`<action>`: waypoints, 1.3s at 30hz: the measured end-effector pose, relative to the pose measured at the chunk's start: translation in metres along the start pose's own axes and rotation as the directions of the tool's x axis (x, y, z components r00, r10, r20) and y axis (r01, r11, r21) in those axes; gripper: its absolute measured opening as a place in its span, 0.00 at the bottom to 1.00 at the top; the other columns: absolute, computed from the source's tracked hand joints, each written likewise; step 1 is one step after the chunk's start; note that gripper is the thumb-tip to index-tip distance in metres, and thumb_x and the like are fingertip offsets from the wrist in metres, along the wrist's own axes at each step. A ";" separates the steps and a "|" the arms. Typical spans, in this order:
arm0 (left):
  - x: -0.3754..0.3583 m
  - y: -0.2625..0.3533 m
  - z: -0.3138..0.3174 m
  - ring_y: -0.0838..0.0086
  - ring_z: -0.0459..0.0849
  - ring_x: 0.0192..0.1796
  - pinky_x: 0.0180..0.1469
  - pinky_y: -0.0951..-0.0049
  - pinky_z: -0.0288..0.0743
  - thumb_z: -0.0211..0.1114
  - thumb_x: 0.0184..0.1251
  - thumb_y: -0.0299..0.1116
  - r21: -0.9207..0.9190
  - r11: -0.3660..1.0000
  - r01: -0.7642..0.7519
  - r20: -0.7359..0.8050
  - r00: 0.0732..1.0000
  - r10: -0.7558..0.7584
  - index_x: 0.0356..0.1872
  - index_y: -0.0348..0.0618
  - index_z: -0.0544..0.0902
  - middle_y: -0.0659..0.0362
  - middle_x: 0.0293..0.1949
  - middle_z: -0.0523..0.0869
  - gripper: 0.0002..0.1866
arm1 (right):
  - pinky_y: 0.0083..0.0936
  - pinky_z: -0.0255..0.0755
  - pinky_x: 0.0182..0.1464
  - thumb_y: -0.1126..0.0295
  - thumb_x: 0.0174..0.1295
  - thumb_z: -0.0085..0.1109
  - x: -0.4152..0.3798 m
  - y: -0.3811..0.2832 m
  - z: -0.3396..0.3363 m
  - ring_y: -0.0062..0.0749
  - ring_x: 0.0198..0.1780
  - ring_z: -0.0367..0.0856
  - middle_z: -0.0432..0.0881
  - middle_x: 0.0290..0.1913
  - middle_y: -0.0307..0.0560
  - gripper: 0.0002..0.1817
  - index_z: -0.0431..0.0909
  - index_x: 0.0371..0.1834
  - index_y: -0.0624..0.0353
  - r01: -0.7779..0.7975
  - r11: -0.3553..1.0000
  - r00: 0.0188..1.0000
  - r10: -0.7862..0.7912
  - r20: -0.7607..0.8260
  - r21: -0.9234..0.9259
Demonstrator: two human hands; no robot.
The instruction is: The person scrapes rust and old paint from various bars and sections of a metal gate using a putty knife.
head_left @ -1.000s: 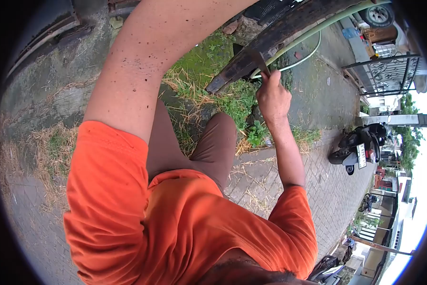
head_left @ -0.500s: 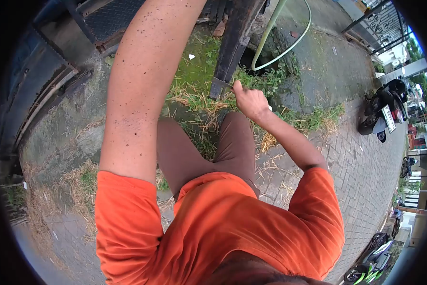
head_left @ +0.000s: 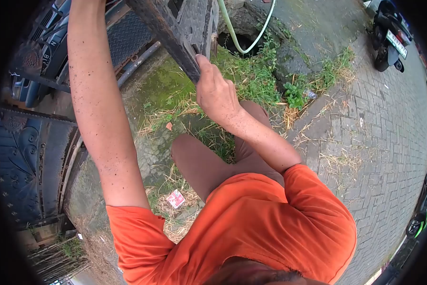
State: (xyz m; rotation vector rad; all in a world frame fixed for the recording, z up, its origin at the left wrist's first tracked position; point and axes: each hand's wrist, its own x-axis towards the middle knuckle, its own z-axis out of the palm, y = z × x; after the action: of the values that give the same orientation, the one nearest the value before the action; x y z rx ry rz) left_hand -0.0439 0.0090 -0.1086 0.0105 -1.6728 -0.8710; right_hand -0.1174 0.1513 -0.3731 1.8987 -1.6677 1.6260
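My right hand [head_left: 216, 90] is closed at the lower end of a long dark, worn wooden beam [head_left: 168, 35]. Its thumb lies along a thin flat blade [head_left: 196, 49], mostly hidden by the hand, with a small part showing against the beam. From the upper left, my left forearm [head_left: 97, 104], speckled with dark bits, reaches up past the top edge, so the left hand is out of sight. The beam slants down from the top toward my knees.
A pale green hose [head_left: 232, 33] loops over a dark hole [head_left: 244, 43] beside grass. Metal gates [head_left: 21, 166] and a vehicle front [head_left: 28, 90] stand left. A motorcycle [head_left: 390, 38] is parked on paving at right. A red-and-white packet [head_left: 176, 198] lies near my leg.
The view has turned, and the beam slants more to the left. My right hand has shifted left and up against the beam; the blade shows less. The left forearm has swung left.
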 end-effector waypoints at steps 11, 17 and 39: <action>0.035 -0.020 -0.034 0.77 0.74 0.51 0.63 0.70 0.74 0.33 0.74 0.67 0.031 0.999 0.028 0.148 0.988 -0.033 0.53 0.55 0.69 0.63 0.46 0.70 0.29 | 0.32 0.78 0.31 0.59 0.75 0.47 0.088 0.063 -0.057 0.31 0.29 0.83 0.81 0.27 0.46 0.17 0.69 0.48 0.65 -0.243 0.925 0.918 0.121 0.378 0.293; 0.031 -0.021 -0.020 0.78 0.73 0.14 0.17 0.79 0.67 0.39 0.74 0.67 0.066 0.994 0.087 -0.156 0.985 -0.076 0.34 0.44 0.80 0.64 0.16 0.76 0.35 | 0.30 0.73 0.37 0.60 0.72 0.51 0.134 0.078 -0.090 0.28 0.32 0.77 0.76 0.30 0.52 0.17 0.72 0.49 0.66 -0.118 0.833 0.897 -0.145 0.418 0.541; 0.025 -0.007 -0.011 0.78 0.76 0.27 0.29 0.77 0.71 0.37 0.76 0.64 -0.376 0.905 0.197 -0.053 0.971 -0.234 0.42 0.44 0.77 0.62 0.32 0.80 0.33 | 0.29 0.68 0.21 0.49 0.62 0.63 0.224 0.082 -0.030 0.33 0.21 0.78 0.74 0.19 0.38 0.19 0.71 0.34 0.52 0.773 0.630 0.609 -0.769 -0.195 -0.069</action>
State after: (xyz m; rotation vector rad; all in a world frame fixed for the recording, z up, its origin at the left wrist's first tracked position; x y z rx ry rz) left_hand -0.0453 -0.0131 -0.0915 -0.0192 -1.4123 -1.3244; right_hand -0.2429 0.0015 -0.2336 1.9444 -0.5528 1.3673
